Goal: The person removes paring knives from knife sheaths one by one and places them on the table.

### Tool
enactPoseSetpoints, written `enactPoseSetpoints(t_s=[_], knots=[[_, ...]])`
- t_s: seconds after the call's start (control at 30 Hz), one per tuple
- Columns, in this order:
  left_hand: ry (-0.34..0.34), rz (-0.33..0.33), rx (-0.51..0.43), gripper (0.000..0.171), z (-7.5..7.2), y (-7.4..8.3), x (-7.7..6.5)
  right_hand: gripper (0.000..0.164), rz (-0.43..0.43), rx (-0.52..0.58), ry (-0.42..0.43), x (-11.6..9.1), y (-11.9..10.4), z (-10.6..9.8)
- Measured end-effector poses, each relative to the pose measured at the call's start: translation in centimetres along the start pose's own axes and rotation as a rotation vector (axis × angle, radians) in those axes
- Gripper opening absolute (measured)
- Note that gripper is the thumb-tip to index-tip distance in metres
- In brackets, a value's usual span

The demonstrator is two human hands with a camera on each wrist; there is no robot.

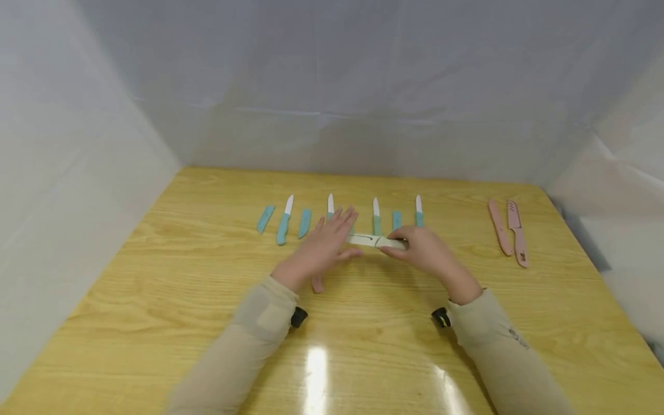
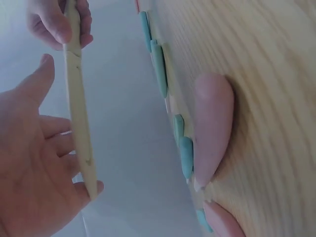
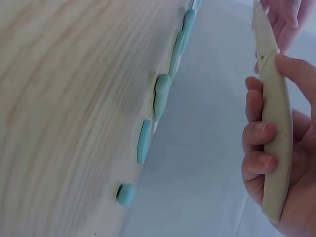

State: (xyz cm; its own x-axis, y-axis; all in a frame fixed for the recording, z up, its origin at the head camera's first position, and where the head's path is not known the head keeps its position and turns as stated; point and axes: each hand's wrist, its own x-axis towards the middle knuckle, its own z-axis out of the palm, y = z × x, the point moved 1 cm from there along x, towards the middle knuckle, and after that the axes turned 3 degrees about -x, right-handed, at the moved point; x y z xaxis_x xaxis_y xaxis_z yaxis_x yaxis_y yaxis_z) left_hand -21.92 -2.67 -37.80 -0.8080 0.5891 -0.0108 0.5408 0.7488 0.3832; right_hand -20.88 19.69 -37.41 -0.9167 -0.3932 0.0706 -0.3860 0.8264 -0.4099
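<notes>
While the cream knife (image 1: pixel 369 240) is held above the table (image 1: pixel 384 357), its long axis runs nearly from left to right, between the two hands. Its handle is on the right side, and the part that seems to be its sheath points toward the left. The right hand (image 1: pixel 426 249) is closed around this handle, with the thumb along it. The left hand (image 1: pixel 323 241) is nearer to the sheath end; its fingers are extended and the thumb stands apart, so it does not grip, and whether the fingers touch the sheath I cannot tell. Beyond the hands, four bare-bladed knives (image 1: pixel 284 222) stand in a row with turquoise sheaths (image 1: pixel 305 223) among them. Farther to the right, two pink knives (image 1: pixel 517 233) lie side by side
</notes>
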Motion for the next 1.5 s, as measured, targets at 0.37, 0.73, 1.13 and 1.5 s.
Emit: enactPoseSetpoints(t_s=[0.37, 0.73, 1.13, 1.5], knots=[[0.0, 0.024, 0.033, 0.076, 0.5, 0.1, -0.2, 0.031, -0.096, -0.065, 0.052, -0.2, -0.5, 0.6], [-0.03, 0.006, 0.079, 0.058, 0.9, 0.7, 0.1, 0.03, -0.118, -0.118, 0.058, -0.2, -0.7, 1.2], [-0.016, 0.003, 0.071, 0.049, 0.8, 0.6, 0.3, 0.032, -0.129, -0.134, 0.064, -0.1, -0.9, 1.1], [0.011, 0.008, 0.072, 0.046, 0.7, 0.6, 0.3, 0.029, -0.146, -0.114, 0.078, -0.1, -0.7, 1.0]])
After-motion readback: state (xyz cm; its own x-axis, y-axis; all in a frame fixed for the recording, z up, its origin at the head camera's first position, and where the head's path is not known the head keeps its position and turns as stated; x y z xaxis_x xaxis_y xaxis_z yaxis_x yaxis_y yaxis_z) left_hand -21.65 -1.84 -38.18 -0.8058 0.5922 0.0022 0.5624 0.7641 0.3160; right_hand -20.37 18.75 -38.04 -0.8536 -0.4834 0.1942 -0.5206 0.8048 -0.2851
